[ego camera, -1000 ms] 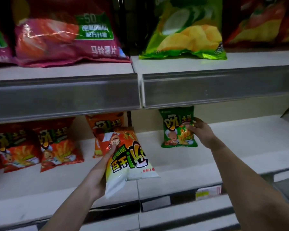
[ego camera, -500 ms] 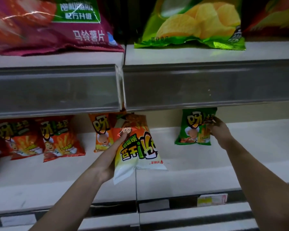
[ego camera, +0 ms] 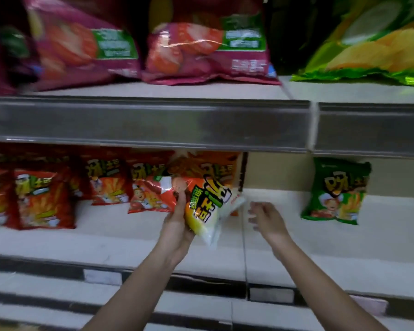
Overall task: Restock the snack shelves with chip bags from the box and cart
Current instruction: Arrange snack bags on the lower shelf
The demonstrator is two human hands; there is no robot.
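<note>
Ideally, my left hand (ego camera: 177, 225), gripping the orange-and-white bag (ego camera: 208, 201) at frame centre, stands it upright beside the red bags (ego camera: 151, 189), while my right hand (ego camera: 264, 217) hovers spread and empty.

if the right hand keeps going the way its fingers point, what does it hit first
Probably the orange and white chip bag held by the left hand. The right hand is open, empty, and its fingers point left toward that bag's lower edge, with only bare shelf between them. Depth is blurred, so this is a best guess.
</note>
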